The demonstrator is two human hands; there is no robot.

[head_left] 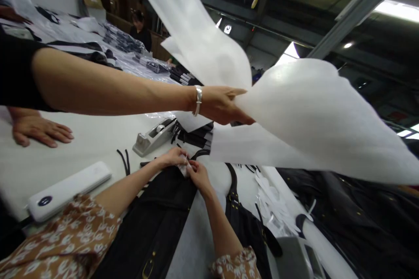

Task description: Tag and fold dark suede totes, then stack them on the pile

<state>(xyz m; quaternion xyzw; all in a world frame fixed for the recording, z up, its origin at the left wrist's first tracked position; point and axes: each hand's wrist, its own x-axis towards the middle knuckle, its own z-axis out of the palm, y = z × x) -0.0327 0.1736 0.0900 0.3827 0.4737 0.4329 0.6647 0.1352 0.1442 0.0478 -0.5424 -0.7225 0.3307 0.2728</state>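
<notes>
"What's being pinched over there?"
"A small, clear, filmy plastic piece, left hand and right hand fingertips pressed together on it, atop the long black bag with a brass-coloured buckle. I'd keep it taut."
"Anything inside the bag?"
"Can't tell from here."

The wearer's left sleeve is caramel brown, scattered with white floral or leafy motifs, the fabric loose and creased. The right sleeve carries the same print and ends in a wavy edge. The left hand and right hand are bare.
</notes>
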